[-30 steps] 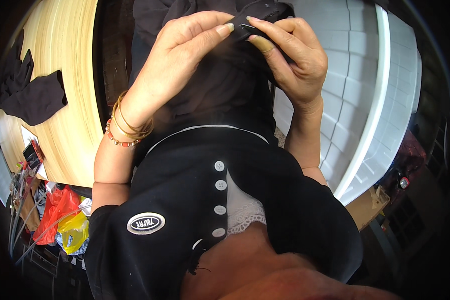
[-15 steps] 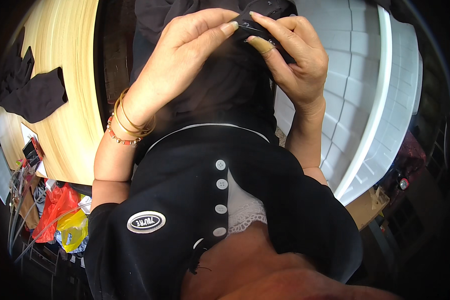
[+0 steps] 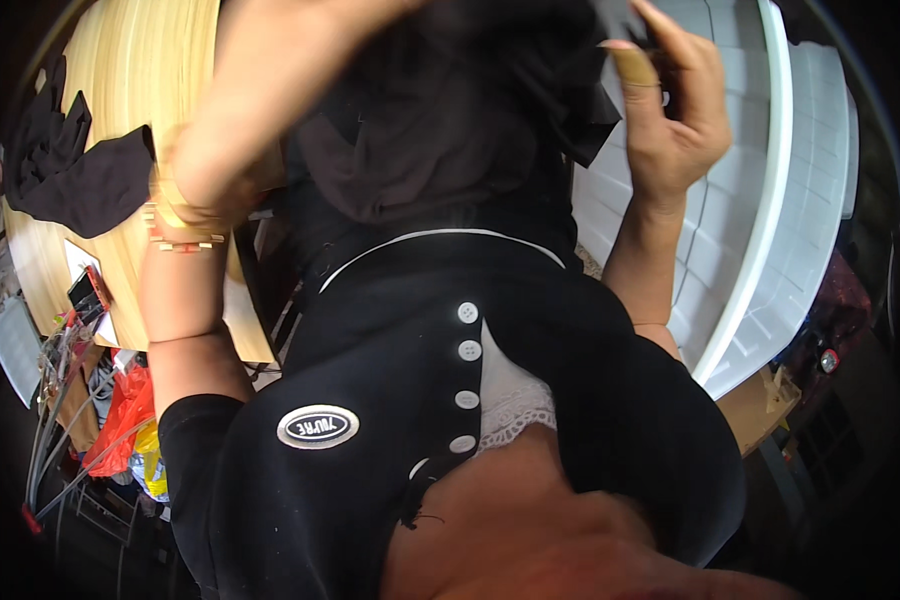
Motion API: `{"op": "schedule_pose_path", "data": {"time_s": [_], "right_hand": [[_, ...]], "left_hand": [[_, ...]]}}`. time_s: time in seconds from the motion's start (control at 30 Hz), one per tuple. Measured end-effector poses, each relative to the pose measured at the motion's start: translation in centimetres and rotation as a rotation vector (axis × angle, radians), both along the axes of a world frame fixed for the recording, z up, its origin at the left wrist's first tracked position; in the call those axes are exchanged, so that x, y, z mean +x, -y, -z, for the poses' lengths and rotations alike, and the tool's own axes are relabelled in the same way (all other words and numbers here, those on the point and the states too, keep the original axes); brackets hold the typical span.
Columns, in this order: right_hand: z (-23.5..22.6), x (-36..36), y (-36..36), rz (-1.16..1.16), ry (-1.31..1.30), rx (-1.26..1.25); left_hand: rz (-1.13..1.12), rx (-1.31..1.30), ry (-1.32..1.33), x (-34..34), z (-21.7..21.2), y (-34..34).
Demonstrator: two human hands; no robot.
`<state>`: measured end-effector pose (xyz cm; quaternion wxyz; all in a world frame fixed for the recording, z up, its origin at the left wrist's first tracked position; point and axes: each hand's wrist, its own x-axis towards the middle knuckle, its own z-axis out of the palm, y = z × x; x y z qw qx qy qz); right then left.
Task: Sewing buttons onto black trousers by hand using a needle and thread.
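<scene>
A black garment of thin cloth lies bunched over my lap, its upper part running past the top edge. My left hand reaches over its left side, smeared by motion. The fingers of that hand run out at the top edge, so their grip is hidden. At the garment's right edge my right hand is closed, with dark cloth between its thumb and curled fingers. A tan finger cover sits on the right thumb. Bracelets circle my left wrist.
On the wooden table at left lie another black cloth piece and a phone. Below hang red and yellow plastic bags near several cables. A large white bin stands at right, beside a cardboard box.
My hands have moved apart from a shared pinch on the black cloth. The left went left and up, partly out of view; the right went right. The cloth has spread between them.
</scene>
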<state>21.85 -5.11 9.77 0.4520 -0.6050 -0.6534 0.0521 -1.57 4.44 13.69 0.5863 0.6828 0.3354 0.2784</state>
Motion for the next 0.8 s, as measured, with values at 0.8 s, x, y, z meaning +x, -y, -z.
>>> {"op": "schedule_pose_path", "data": {"time_s": [0.8], "right_hand": [[7.5, -6.8, 0.3, -0.847, 0.242, -0.329]], "left_hand": [[-0.460, 0.096, -0.195, -26.5, 0.8, -10.2]]}}
